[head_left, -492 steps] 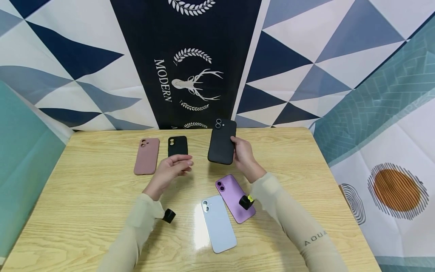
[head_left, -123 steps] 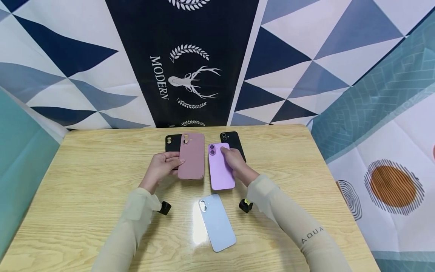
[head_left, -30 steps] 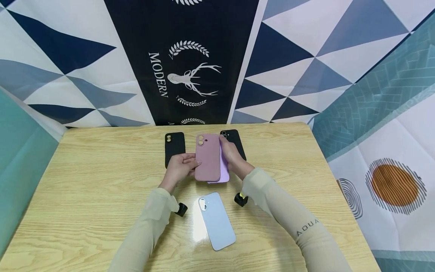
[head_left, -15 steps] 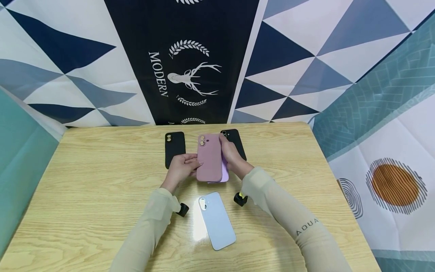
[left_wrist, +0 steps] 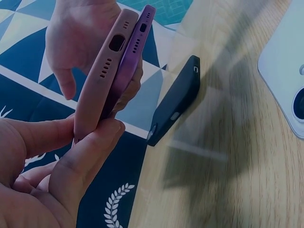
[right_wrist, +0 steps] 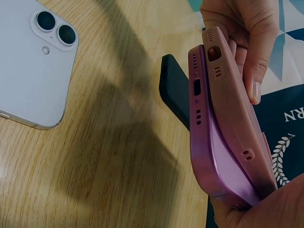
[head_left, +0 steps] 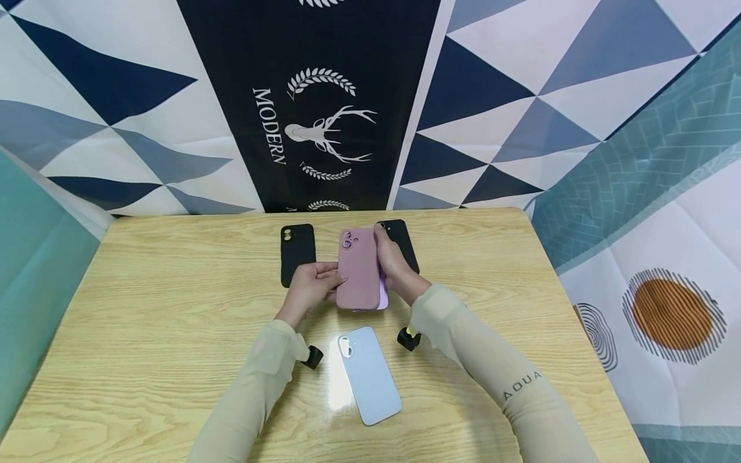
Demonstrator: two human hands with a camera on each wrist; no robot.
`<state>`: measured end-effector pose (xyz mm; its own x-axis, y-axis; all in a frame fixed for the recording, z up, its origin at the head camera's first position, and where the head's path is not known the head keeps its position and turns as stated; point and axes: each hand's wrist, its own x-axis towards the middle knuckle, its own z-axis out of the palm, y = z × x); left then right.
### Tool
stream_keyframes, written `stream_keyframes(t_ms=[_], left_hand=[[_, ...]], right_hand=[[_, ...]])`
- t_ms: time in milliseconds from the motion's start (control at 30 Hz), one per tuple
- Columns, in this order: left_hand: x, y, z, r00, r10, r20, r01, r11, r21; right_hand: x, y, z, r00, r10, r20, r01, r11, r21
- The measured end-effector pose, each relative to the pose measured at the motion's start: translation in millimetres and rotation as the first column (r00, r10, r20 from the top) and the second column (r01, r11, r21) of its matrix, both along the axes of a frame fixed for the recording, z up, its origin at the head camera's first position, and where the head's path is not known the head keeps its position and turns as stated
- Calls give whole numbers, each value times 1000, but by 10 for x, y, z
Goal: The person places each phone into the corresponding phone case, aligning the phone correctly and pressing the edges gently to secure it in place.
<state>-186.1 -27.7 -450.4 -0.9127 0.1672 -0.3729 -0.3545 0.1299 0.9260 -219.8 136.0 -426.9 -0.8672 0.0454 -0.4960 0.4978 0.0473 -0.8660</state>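
My left hand (head_left: 307, 288) pinches the left edge of a dusty-pink phone case (head_left: 357, 273) between thumb and fingers. Behind the case lies a purple phone (right_wrist: 203, 137), gripped along its right side by my right hand (head_left: 399, 269), whose thumb lies by the case's upper right corner. Both are held up off the table. In the right wrist view, the case and phone bottoms sit side by side with a narrow wedge between them. Lenses show through the case's camera cutouts in the head view. A purple strip sticks out at the lower right.
A black phone case (head_left: 296, 247) lies at the back left, partly behind my left hand. A black phone in a case (head_left: 404, 241) lies at the back right, partly behind my right hand. A light blue phone (head_left: 370, 379) rests nearer on the wooden table (head_left: 145, 341).
Since one second ago, the pink case has slid slightly right over the purple phone, so less purple shows and lenses appear in the cutouts. Earlier, the two were held apart.
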Motion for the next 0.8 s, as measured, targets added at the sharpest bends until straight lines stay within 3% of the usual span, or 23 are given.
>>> stream_keyframes(t_ms=[800], left_hand=[[50,30,33,1000,5,7,-5,1000,2]], right_hand=[[24,2,13,1000,12,21,-11,1000,-18]])
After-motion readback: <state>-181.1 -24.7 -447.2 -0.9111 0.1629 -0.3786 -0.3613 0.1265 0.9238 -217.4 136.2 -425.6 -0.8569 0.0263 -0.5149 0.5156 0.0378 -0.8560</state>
